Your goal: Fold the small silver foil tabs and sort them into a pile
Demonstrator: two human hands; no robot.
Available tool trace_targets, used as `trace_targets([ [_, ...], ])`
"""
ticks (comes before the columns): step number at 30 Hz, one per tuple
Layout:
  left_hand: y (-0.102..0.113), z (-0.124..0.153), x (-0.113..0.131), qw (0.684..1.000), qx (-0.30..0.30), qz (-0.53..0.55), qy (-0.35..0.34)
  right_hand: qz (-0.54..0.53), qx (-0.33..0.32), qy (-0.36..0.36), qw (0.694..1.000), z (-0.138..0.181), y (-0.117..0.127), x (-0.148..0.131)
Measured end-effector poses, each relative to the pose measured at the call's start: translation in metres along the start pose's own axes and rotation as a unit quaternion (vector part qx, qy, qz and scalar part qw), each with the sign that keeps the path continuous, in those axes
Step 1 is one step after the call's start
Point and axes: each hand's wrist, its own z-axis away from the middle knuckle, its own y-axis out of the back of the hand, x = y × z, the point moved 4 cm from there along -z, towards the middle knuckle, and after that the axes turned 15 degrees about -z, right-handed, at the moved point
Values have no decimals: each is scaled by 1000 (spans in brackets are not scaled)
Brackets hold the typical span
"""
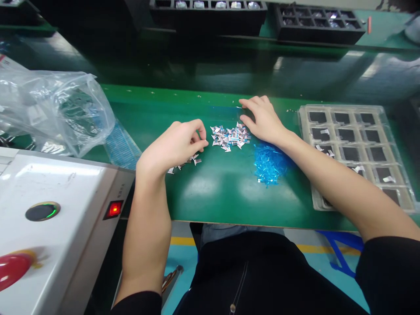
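My left hand (180,143) is over the green table, its thumb and fingers curled into a pinch; what they hold, if anything, is too small to make out. Partly under it lie a few small silvery-white pieces (187,163). A larger pile of small flat white-and-blue pieces (231,136) lies between my two hands. Behind that pile, my right hand (262,119) has thumb and forefinger apart, with the forefinger tip at the edge of a thin clear sheet (226,112). Below my right wrist is a heap of blue film strips (269,163).
A clear compartment tray (306,148) with a few white pieces stands at right, partly behind my forearm. At left are plastic bags (82,113) and a white machine (75,188) with a lit red switch (113,209). Black divided boxes (320,35) line the back shelf.
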Motion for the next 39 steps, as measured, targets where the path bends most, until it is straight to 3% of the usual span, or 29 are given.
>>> trace_targets([
  [7,3,-1,21,996,84,31,-28,15,-17,-39,999,-5,-5,6],
  [20,-28,-14,48,991,85,34,-99,-52,31,-68,996,-8,-6,4],
  [32,-36,-14,65,986,78,55,-136,-84,86,-69,990,-11,-12,15],
  [35,-33,-14,61,988,92,51,-111,-184,111,-85,973,-15,-8,22],
  [39,-27,-13,53,989,125,39,-74,-358,172,-149,906,-16,5,31],
])
